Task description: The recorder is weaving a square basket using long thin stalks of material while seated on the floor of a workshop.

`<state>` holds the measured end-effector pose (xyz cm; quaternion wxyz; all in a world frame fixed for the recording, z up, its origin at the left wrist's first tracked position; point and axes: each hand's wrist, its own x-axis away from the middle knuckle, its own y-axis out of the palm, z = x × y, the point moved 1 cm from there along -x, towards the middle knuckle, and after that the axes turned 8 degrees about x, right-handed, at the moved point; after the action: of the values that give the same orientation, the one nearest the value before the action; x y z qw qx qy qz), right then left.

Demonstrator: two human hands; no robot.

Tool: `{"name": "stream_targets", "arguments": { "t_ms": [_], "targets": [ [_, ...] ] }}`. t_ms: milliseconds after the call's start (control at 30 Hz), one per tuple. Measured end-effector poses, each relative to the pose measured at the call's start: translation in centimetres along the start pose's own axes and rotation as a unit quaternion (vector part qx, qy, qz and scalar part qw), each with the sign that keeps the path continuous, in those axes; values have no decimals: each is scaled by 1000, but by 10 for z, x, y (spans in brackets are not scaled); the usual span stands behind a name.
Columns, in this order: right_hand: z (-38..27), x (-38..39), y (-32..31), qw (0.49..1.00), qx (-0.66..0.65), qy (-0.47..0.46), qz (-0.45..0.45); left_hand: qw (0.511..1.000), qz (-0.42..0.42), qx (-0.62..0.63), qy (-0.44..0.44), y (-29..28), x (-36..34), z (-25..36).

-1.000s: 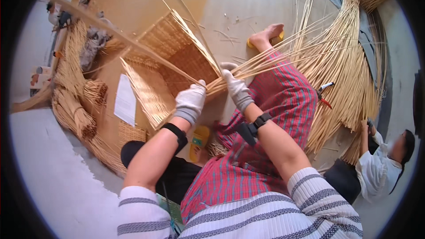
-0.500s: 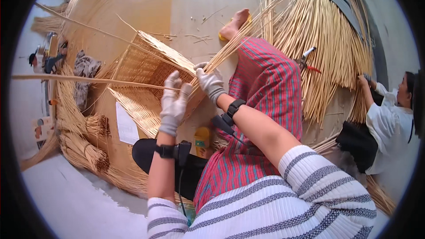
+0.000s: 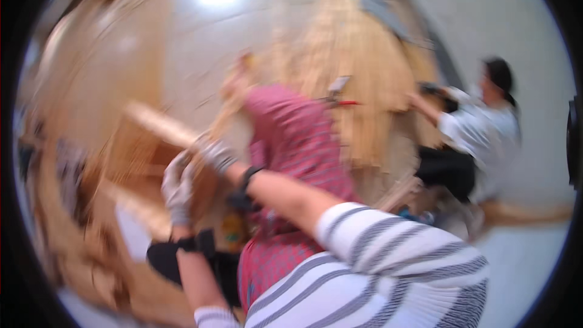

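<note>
The picture is blurred. My left hand, in a pale glove, is at the near corner of the woven basket, its fingers raised but too smeared to read. My gloved right hand is closed around a bundle of pale cane strands at the basket's right edge; the strands run up past my bent leg in red checked cloth. A white sheet lies beside the basket.
A large fan of cane covers the floor ahead, with red-handled cutters on it. A co-worker in white sits at the right with hands at the cane. More bundles lie along the left.
My left hand has loosened from its earlier closed grip, while my right hand stays on the strands. The view has swung, shifting the basket left and downward and bringing the co-worker further in.
</note>
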<state>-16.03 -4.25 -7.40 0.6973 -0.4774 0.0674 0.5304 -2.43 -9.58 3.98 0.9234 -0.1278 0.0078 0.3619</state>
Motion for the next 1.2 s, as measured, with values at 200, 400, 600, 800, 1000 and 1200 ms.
{"name": "stream_targets", "arguments": {
  "t_ms": [200,400,600,800,1000,1200],
  "targets": [
    [23,-20,-3,550,-681,281,-393,988,-79,78,-110,22,-25,-28],
    [61,-31,-20,498,-653,322,-472,989,-59,88,-106,21,-17,-36],
    [56,-39,-12,471,-696,316,-440,990,-74,35,-112,26,-24,-26],
    [51,-30,-8,506,-692,311,-410,983,-103,68,-132,17,-22,-30],
    [69,-31,-20,482,-718,313,-393,969,-186,-27,-160,7,-41,-46],
    [45,-25,18,428,-763,231,-427,960,-238,-124,-79,2,-44,-48]
  ]
}}
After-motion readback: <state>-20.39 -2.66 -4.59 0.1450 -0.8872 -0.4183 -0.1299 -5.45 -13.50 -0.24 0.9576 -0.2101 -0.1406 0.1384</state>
